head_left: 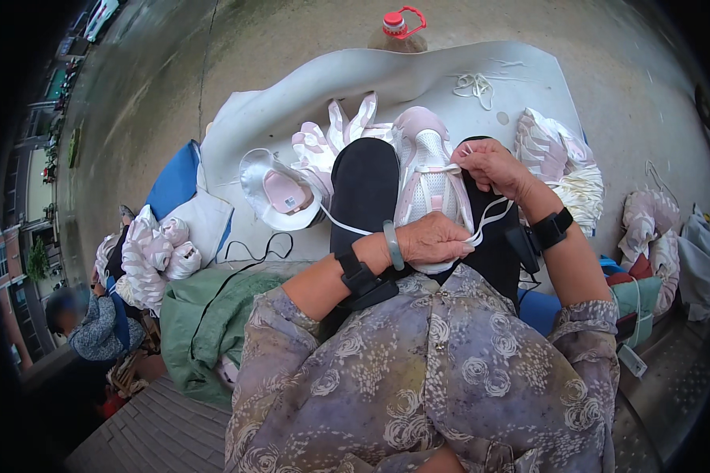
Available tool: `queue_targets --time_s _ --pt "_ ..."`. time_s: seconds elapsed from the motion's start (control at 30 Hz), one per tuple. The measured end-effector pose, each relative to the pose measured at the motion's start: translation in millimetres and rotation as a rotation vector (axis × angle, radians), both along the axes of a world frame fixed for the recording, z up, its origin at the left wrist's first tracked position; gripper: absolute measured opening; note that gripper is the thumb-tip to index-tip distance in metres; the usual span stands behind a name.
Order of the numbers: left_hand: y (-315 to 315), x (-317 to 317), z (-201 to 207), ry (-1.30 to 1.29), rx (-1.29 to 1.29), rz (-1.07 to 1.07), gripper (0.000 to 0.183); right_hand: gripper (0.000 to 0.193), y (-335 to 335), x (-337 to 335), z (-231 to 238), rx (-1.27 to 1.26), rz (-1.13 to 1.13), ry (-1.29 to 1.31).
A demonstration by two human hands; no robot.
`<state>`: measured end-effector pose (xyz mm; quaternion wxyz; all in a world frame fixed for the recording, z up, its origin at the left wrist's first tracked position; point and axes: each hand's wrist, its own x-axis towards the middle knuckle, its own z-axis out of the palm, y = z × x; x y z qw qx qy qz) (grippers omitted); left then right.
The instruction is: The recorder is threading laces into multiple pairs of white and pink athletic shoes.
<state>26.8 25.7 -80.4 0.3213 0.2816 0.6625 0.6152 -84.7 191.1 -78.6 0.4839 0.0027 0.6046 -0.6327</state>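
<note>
A pink and white sneaker upper point(427, 150) lies between my dark-clad thighs, toe pointing away from me. A white shoelace point(491, 211) crosses its front and loops out on the right side. My right hand point(493, 167) is closed in a pinch on the lace by the upper's right edge. Nearer to me, my left hand point(435, 239) pinches another stretch of lace at the upper's ankle end. To the left, a white cupped shoe piece with a pink inside point(285, 191) rests near several pink and white uppers point(315, 146).
A white sheet point(331, 75) covers the surface ahead, with a loose lace point(475, 88) on it. On the right are stacked uppers point(543, 146) and a lace bundle point(580, 193). A red-capped bottle point(398, 35) stands beyond. Far left, another person point(106, 323) sits by more uppers point(154, 248).
</note>
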Motion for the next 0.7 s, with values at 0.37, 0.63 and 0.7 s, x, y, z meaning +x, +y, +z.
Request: queue_targets --time_s 0.37,0.63,0.7 --pt "6.0 8.6 22.6 -0.007 0.006 0.143 0.028 0.029 -32.0 -13.3 -13.2 0.316 0.112 0.551" --pt "4.3 3.9 76.4 0.015 0.134 -0.177 0.030 0.033 -36.7 -15.1 -20.2 0.411 0.133 0.583" --pt "7.4 9.6 77.8 0.129 0.152 -0.279 0.030 0.032 -33.1 -11.0 -19.6 0.381 0.078 0.583"
